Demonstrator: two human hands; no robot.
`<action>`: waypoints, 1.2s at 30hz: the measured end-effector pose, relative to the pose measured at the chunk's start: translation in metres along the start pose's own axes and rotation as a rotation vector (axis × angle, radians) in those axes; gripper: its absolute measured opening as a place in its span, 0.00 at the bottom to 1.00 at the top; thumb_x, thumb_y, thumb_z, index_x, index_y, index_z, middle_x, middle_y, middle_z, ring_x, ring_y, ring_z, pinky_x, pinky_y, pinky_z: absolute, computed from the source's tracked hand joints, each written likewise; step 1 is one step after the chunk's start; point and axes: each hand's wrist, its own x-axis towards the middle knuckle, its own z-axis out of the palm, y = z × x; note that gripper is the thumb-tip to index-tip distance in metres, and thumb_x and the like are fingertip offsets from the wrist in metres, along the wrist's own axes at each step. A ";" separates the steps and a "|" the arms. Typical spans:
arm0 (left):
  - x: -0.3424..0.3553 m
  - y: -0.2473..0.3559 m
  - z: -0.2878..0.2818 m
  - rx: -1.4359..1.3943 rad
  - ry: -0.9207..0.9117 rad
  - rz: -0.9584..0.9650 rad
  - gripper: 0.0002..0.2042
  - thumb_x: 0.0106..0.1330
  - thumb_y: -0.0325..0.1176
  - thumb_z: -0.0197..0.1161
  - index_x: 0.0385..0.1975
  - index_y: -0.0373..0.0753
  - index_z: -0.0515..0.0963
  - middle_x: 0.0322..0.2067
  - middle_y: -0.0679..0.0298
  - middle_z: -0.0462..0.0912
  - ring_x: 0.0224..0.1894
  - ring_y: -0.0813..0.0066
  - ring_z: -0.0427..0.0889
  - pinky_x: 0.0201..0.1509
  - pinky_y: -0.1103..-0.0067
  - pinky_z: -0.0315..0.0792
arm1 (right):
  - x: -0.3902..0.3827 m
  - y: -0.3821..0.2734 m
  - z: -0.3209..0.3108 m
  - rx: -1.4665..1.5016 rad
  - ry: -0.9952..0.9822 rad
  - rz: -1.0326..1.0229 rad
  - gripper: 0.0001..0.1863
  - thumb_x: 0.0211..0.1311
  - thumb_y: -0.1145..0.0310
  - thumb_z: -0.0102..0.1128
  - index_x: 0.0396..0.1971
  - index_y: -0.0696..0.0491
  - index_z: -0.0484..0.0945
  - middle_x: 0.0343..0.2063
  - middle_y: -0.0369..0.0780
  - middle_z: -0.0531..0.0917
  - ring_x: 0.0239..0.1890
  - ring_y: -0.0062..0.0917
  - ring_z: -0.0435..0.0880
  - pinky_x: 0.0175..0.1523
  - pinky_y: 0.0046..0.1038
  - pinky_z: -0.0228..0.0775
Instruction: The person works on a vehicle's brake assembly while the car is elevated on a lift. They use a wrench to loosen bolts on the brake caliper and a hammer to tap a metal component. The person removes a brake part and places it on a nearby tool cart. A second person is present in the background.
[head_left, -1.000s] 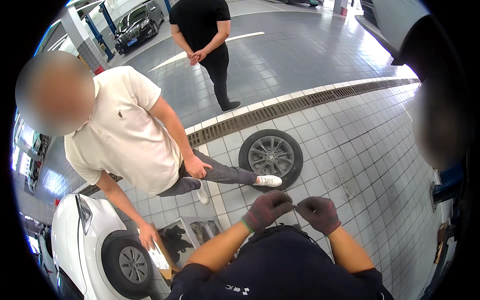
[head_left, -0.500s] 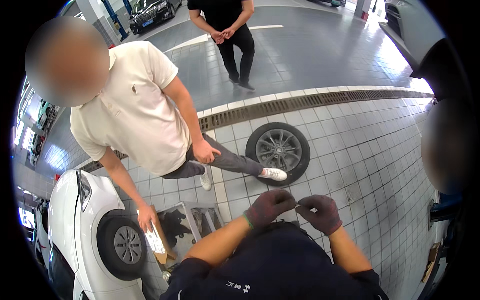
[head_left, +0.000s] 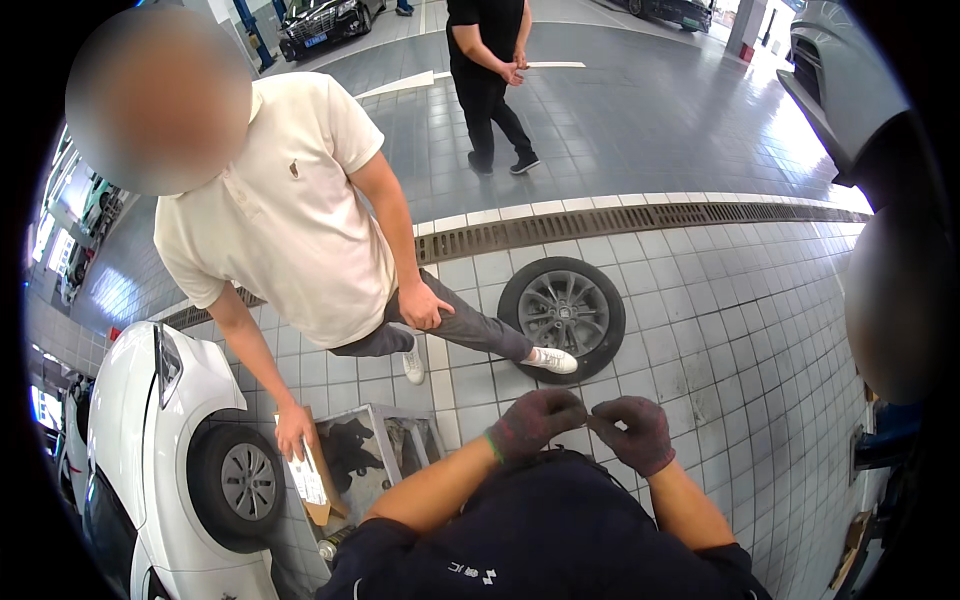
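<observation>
My left hand (head_left: 536, 424) and my right hand (head_left: 637, 435) wear dark gloves with reddish patches and meet in front of my chest. Fingers of both are drawn into a pinch, tips almost touching. Something tiny may be between them, too small to make out. Beyond them a car wheel (head_left: 598, 352) with a grey alloy rim lies flat on the tiles. A person in a cream polo shirt (head_left: 290, 215) stands to the left, one white shoe against the tyre and one hand on a cardboard box (head_left: 318, 470).
Left of me stands a grey metal cart (head_left: 385, 425) with dark things on it and a spray can (head_left: 330, 546) beside it. A white car (head_left: 175, 450) is at the far left. A floor drain grate (head_left: 560, 226) crosses behind the wheel. A person in black (head_left: 485, 80) walks beyond it.
The person in black has turned and stepped to the right. My hands stay pinched together, hardly moved. The whole view has shifted slightly.
</observation>
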 end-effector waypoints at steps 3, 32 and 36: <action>-0.004 0.005 -0.007 0.043 -0.002 0.032 0.13 0.72 0.39 0.65 0.43 0.33 0.83 0.39 0.62 0.85 0.45 0.76 0.81 0.52 0.74 0.75 | 0.006 -0.003 0.001 -0.043 -0.014 -0.031 0.08 0.52 0.71 0.77 0.29 0.53 0.85 0.25 0.41 0.88 0.27 0.32 0.89 0.33 0.31 0.80; 0.001 -0.007 -0.011 0.029 0.041 0.083 0.15 0.71 0.40 0.66 0.45 0.34 0.83 0.40 0.61 0.86 0.44 0.76 0.83 0.51 0.75 0.76 | 0.006 -0.003 0.004 -0.018 -0.015 -0.014 0.07 0.52 0.73 0.77 0.30 0.52 0.85 0.26 0.40 0.88 0.27 0.32 0.88 0.32 0.31 0.80; 0.000 -0.007 -0.012 -0.009 0.045 0.061 0.15 0.72 0.40 0.65 0.46 0.34 0.83 0.40 0.61 0.86 0.45 0.76 0.83 0.52 0.75 0.76 | 0.005 0.002 0.003 -0.037 -0.038 -0.006 0.07 0.53 0.73 0.76 0.30 0.53 0.85 0.27 0.40 0.89 0.29 0.32 0.89 0.32 0.30 0.81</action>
